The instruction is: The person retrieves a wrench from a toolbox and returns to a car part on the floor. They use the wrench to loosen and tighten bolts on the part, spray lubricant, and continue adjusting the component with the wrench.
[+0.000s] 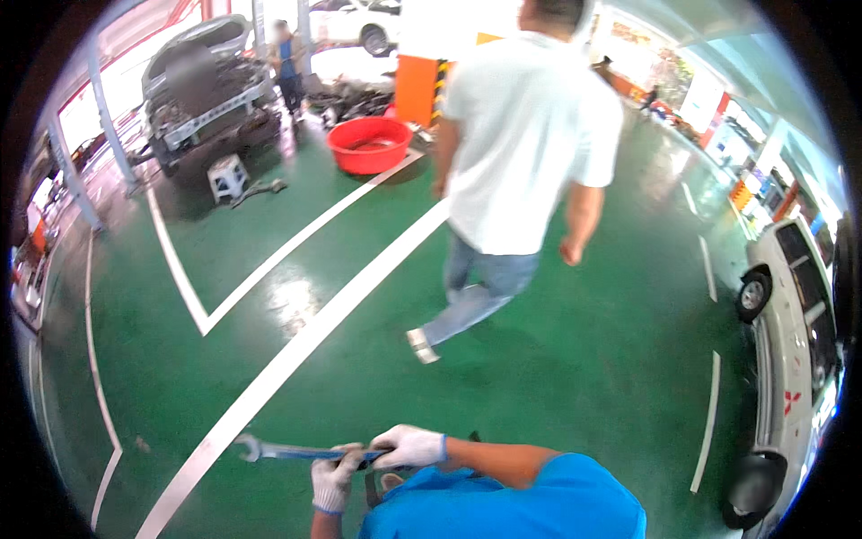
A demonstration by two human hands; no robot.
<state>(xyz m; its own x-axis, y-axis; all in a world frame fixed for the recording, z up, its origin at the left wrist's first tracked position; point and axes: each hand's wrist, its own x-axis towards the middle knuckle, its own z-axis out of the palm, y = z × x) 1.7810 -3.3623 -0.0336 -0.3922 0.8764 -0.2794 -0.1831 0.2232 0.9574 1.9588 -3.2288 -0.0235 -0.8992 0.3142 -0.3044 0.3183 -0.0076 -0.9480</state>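
A long open-ended wrench (pixel 278 451) lies level in front of my chest, its jaw pointing left. My left hand (pixel 334 483), in a white glove, grips the shaft from below near its right end. Just to the right, my right hand (pixel 409 446), also in a white glove, closes over the same end of the wrench. My blue shirt (pixel 530 503) fills the lower edge under them. Below lies a green floor (pixel 575 377) with white painted lines (pixel 296 350).
A person in a white shirt and jeans (pixel 521 135) walks away just ahead. Farther back are a red basin (pixel 369 144), a white stool (pixel 227 176) and a car with its hood up (pixel 206 90). A white car (pixel 795 332) stands at the right.
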